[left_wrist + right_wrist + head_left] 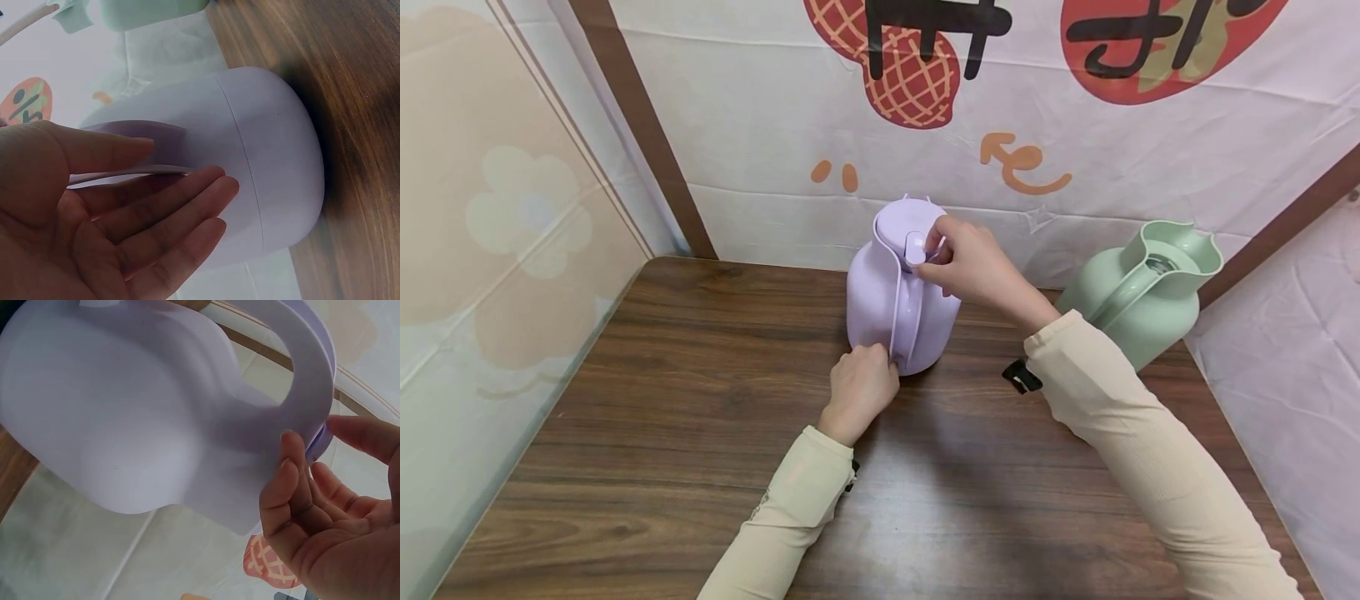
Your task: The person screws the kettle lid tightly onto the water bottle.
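A lilac thermos jug (870,292) stands upright on the wooden table (700,433), its handle (907,321) facing me. My left hand (861,385) holds the lower end of the handle. In the left wrist view the thumb (119,150) lies on one side of it and the fingers on the other. Up at the jug's top, my right hand (976,257) pinches the raised tab (914,247) of the round lid (898,219) between thumb and forefinger. The lid sits within the jug's collar. From the right wrist view, the fingers (278,494) are at the collar's edge above the handle.
A pale green jug (1161,312) without a lid stands at the back right, beyond my right forearm and partly hidden by it. Printed cloth (760,108) hangs behind the table, with more cloth along the left and right sides.
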The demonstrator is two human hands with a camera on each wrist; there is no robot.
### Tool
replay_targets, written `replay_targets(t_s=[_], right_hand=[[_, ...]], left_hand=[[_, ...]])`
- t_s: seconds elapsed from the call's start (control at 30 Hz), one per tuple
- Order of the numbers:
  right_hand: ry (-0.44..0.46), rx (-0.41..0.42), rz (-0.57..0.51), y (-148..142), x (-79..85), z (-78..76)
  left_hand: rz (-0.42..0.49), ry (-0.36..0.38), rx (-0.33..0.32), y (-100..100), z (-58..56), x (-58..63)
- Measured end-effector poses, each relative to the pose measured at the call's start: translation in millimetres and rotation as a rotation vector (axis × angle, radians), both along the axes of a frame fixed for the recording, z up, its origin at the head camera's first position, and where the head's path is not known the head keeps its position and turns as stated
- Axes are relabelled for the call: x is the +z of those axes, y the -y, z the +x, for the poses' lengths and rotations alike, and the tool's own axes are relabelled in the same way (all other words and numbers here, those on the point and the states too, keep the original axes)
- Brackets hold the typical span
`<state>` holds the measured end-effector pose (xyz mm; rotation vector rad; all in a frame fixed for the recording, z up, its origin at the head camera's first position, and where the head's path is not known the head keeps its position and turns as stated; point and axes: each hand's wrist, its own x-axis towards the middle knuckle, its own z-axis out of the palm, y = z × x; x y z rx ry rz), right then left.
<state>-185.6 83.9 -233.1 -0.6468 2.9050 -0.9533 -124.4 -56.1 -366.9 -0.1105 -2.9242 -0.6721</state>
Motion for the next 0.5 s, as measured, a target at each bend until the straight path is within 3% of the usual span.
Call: replay_targets(t_s=[0.3,0.5], right_hand=[[-0.095,0.039,-0.108,-12.5,-19.0,8.0],[-0.178,0.004,-0.115,-21.6,-33.0,12.6]], left_hand=[[0.004,0.004,-0.007,0.3,0.6,-2.1],[0.009,0.001,-0.002,0.7,1.3,-2.8]])
